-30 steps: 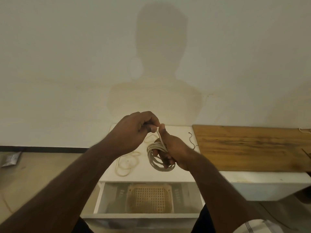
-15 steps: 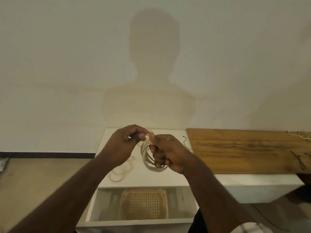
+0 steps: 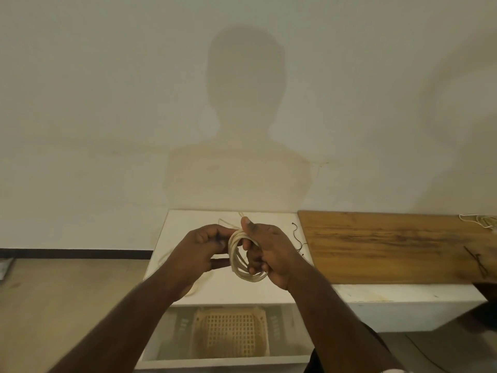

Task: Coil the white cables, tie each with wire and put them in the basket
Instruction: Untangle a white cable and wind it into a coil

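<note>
A white cable coil (image 3: 236,261) of several loops hangs around the fingers of my right hand (image 3: 269,249), whose thumb points up over the top of the loops. My left hand (image 3: 200,244) is curled and pinches the cable strand at the coil's upper left. The loose rest of the cable (image 3: 193,288) trails down onto the white table (image 3: 269,219) under my left forearm. A thin dark tie wire (image 3: 297,236) lies on the table right of my right hand. The beige lattice basket (image 3: 231,335) sits in the open compartment below the table edge.
A wooden board (image 3: 390,246) lies on the table's right half, with another dark wire (image 3: 477,261) near its right end and more white cable (image 3: 484,220) at its far right corner. A plain wall stands directly behind the table. Floor lies to the left.
Both hands have moved lower and toward me with the coil. The coil has gained loops, and my right thumb now stands up over it.
</note>
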